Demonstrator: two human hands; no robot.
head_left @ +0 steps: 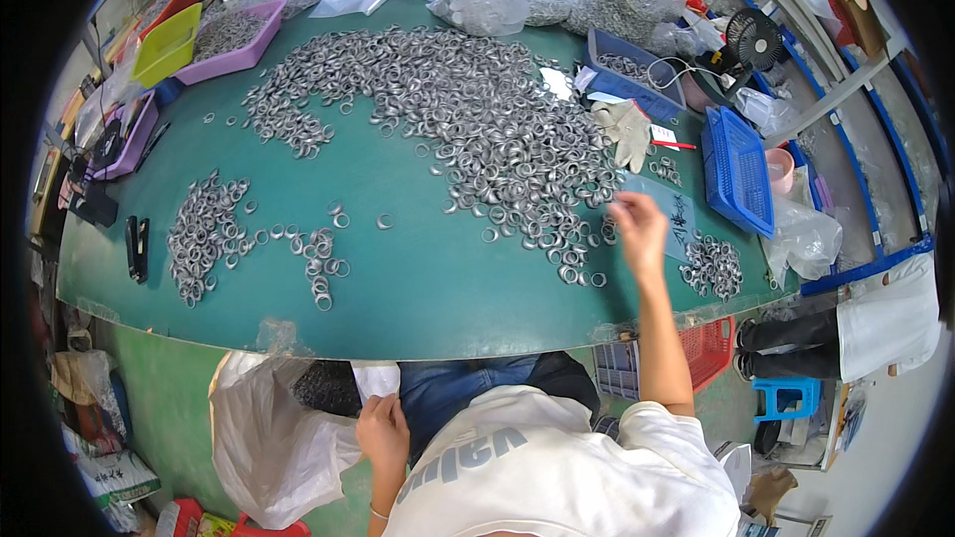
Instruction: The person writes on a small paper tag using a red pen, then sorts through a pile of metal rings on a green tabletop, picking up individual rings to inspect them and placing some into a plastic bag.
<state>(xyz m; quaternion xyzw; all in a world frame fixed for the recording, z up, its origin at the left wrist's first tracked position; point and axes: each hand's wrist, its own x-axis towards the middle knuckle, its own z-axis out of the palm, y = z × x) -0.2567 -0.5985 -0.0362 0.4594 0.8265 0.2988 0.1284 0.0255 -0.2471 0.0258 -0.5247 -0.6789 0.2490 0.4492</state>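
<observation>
Many small grey metal rings lie in a broad heap across the green table. My right hand is over the heap's right edge, its fingers bent together; whether a ring is between them is too small to tell. Close by on the right lies a smaller ring pile. Below the table edge, beside my lap, my left hand is closed at the rim of a white sack, which has dark contents. Another ring cluster sits at the left, with a few rings scattered beside it.
Blue baskets, a glove and a small black fan stand at the right. Purple trays and clear bags of rings line the far side, where other people sit. A black stapler-like tool lies left.
</observation>
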